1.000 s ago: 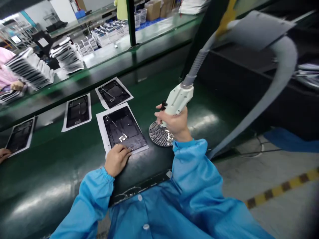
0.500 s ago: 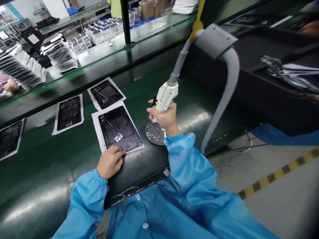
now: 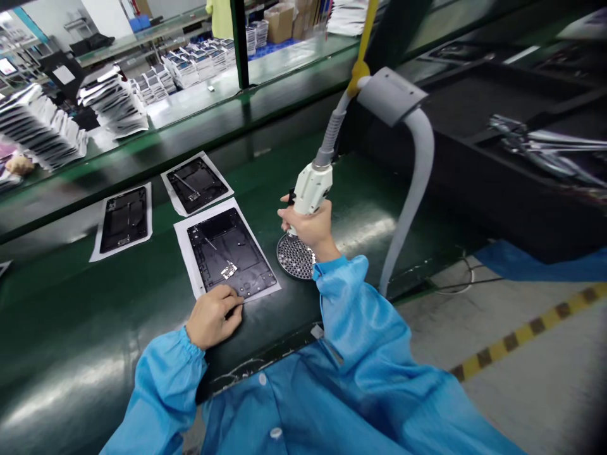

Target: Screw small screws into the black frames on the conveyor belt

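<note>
Curled at the near edge of a black tablet housing, my left hand is closed, its fingertips on the rim. The housing lies on a white sheet and bears a small circuit board with a thin cable. My right hand is wrapped round a white electric screwdriver that hangs from above, pointing down. Its lower end is over a round dish of small holes holding screws; my hand partly hides the tip and the dish.
More housings on white sheets lie on the green conveyor belt, among them one at the back and one at left. A grey tube curves down on the right, before a black bin. Paper-wrapped stacks stand behind.
The other housings have shifted left along the belt, and the leftmost has nearly left view. The screwdriver's upper end and the grey tube have swung left. My hands have barely moved.
</note>
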Demonstrator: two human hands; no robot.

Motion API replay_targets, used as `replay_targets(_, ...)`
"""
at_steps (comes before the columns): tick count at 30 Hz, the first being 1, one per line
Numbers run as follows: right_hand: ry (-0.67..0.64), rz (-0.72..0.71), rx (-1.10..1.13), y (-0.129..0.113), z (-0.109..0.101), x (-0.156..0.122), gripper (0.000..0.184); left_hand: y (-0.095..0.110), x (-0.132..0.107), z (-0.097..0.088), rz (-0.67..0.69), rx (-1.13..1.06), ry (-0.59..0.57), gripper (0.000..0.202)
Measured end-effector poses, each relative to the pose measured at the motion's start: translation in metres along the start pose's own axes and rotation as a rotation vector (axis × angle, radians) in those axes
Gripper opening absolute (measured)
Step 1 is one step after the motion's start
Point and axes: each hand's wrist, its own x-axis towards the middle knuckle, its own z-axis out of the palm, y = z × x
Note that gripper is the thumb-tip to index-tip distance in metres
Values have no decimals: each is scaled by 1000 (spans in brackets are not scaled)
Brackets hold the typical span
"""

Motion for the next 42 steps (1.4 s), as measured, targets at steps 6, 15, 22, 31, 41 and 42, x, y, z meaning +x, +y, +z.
replay_targets(6, -12, 20, 7, 2, 1, 2, 17, 0, 0, -1, -25, -12, -15, 24)
replay_targets(15, -29, 49, 29, -9, 5, 1, 27, -18, 14, 2, -299, 109, 253, 34)
replay_targets(22, -64, 45, 25, -12, 9, -4, 25, -32, 26, 9, -325, 74, 211, 34)
replay_targets(31, -82, -44, -42, -12, 7, -10, 15, -22, 27, -2, -341, -76, 267, 21)
replay_targets(41, -13, -94, -54, -4, 1, -12, 19, 10, 22, 9, -613, -354, 173, 15)
replay_targets(42, -18, -94, -68, -5, 1, -13, 20, 12, 22, 10, -611, -350, 149, 15)
